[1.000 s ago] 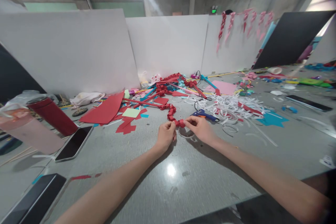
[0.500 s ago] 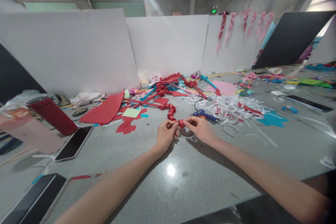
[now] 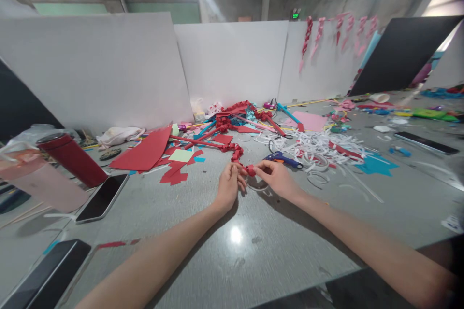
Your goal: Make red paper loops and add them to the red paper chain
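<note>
A red chain (image 3: 237, 152) lies at twelve o'clock, its near end pinched by the right hand (image 3: 277, 178). The left hand (image 3: 228, 186) touches it, grip unclear; light, steady pressure should avoid crushing it.

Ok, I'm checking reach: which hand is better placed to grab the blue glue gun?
Probably the right hand: it is just in front of the blue glue gun, though it pinches the red paper chain. The left hand is farther away.
</note>
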`<state>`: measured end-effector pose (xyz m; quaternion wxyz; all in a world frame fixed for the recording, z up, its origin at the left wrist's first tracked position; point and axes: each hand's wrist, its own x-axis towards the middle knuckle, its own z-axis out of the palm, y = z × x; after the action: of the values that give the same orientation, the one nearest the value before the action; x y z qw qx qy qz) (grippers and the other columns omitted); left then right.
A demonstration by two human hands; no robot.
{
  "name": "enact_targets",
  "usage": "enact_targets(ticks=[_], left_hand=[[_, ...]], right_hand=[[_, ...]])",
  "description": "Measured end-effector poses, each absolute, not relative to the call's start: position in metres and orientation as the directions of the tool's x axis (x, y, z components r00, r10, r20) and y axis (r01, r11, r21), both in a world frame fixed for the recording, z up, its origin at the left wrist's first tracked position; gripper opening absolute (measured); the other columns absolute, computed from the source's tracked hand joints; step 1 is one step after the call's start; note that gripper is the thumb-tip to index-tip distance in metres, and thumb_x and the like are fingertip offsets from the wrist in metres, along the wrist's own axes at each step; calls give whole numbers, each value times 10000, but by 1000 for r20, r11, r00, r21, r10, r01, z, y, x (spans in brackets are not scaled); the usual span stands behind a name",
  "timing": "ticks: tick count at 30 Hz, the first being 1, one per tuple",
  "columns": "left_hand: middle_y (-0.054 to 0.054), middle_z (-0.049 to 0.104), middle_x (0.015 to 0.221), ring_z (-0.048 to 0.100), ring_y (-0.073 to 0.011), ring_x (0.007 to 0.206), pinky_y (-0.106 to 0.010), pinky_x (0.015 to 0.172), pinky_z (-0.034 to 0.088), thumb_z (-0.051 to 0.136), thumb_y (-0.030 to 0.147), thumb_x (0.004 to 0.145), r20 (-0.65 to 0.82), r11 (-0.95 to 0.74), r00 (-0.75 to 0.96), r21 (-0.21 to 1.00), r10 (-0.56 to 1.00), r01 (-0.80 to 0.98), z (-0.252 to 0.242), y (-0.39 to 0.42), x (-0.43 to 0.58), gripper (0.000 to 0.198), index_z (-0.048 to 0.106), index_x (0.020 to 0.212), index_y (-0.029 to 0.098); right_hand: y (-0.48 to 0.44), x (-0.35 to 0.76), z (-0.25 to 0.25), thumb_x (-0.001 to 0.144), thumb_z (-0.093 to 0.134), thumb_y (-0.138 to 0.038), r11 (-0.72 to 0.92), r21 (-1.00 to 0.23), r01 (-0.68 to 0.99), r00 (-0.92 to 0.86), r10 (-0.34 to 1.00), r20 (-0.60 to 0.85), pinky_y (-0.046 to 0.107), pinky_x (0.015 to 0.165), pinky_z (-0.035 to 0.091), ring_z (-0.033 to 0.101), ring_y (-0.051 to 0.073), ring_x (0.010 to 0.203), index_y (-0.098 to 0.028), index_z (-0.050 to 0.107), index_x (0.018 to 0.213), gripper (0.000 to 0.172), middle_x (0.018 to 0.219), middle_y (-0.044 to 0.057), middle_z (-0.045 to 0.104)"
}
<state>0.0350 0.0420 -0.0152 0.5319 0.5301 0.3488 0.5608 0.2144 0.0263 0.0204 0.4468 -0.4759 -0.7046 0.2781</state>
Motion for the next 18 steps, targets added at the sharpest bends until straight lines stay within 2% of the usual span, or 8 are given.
enact_targets(ticks=[1,3,5,7,12,18], left_hand=[[-42,696,881,593,-101,500,-207,424,449,554,502,951,238,-209,106,950,965,-232,-15,42,35,312,556,1016,197],[-4,661,826,573,-93,527,-194,463,437,584,428,940,240,-219,96,957,966,-190,-14,42,36,240,562,1046,214],[24,586,677,527,-88,520,-188,489,399,590,427,938,226,-214,124,971,966,-108,-12,41,37,232,604,918,197],[28,543,614,501,-90,523,-196,509,377,607,468,925,235,-232,154,972,960,-40,-10,39,36,305,629,812,186],[-20,659,741,546,-119,601,-228,577,412,695,445,860,294,-301,147,953,945,28,-8,36,35,264,698,853,182],[-55,706,837,600,-159,747,-259,702,450,662,398,889,353,-365,141,928,925,75,-10,38,34,239,726,872,169]], right_hand=[[26,214,20,925,613,-454,389,-819,421,-145,921,363,300,710,479,656,195,771,-191,738,917,291,856,42,750],[26,214,20,925,612,-456,384,-825,415,-150,923,355,305,720,487,662,200,782,-190,739,925,295,869,46,753],[26,214,20,927,607,-464,384,-829,408,-159,923,349,309,723,492,662,203,783,-190,738,918,303,868,49,752],[26,214,21,926,602,-479,384,-828,409,-164,923,347,313,713,493,655,204,771,-187,734,908,321,854,51,747],[26,214,20,918,602,-502,382,-823,420,-164,924,346,321,711,493,643,205,770,-182,730,909,345,853,58,743],[25,214,22,926,585,-507,389,-812,436,-168,921,351,298,668,461,627,196,730,-190,720,849,354,789,33,711]])
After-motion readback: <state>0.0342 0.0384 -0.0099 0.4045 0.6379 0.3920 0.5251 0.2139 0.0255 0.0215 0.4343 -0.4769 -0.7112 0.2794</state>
